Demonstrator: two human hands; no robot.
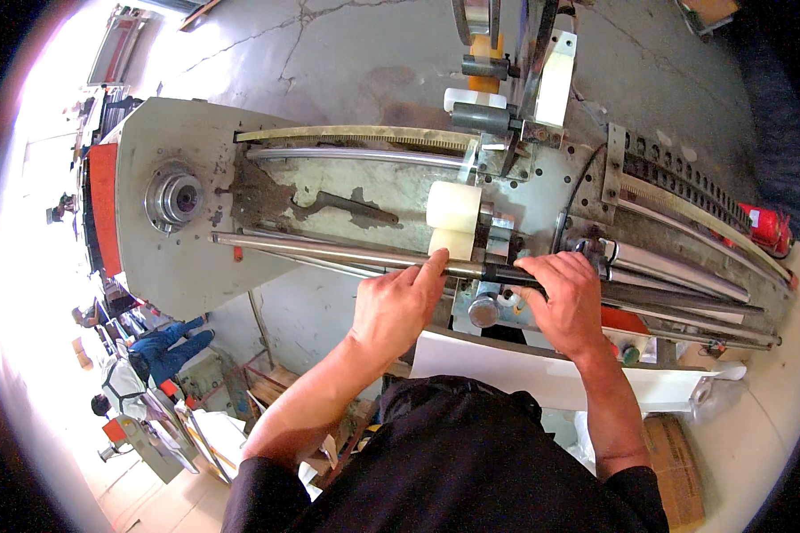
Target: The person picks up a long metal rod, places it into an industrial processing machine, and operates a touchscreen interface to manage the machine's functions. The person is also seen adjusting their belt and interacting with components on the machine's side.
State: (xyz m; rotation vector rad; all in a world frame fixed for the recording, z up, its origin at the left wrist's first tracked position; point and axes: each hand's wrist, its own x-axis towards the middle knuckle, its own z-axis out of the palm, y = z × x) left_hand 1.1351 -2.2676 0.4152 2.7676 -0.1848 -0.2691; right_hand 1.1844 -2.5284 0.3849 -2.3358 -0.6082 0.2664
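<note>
A long metal rod [329,253] lies across in front of me, over the near side of a machine bed. My left hand [391,306] is closed around it near the middle, fingertips pressed on its top. To the right, my right hand [562,298] pinches the rod's black section [500,274] between thumb and fingers. Just beyond the rod, between my hands, stand two cream rollers [454,206]. Below the black section is a round metal knob [484,311]. The undersides of my grips are hidden.
A grey end plate [151,266] with a round metal hub [180,201] rises at the left. Toothed rails [356,135] run along the far side. Several metal bars [684,271] lie right, near a red extinguisher [771,233]. Another person [138,369] is at the far left.
</note>
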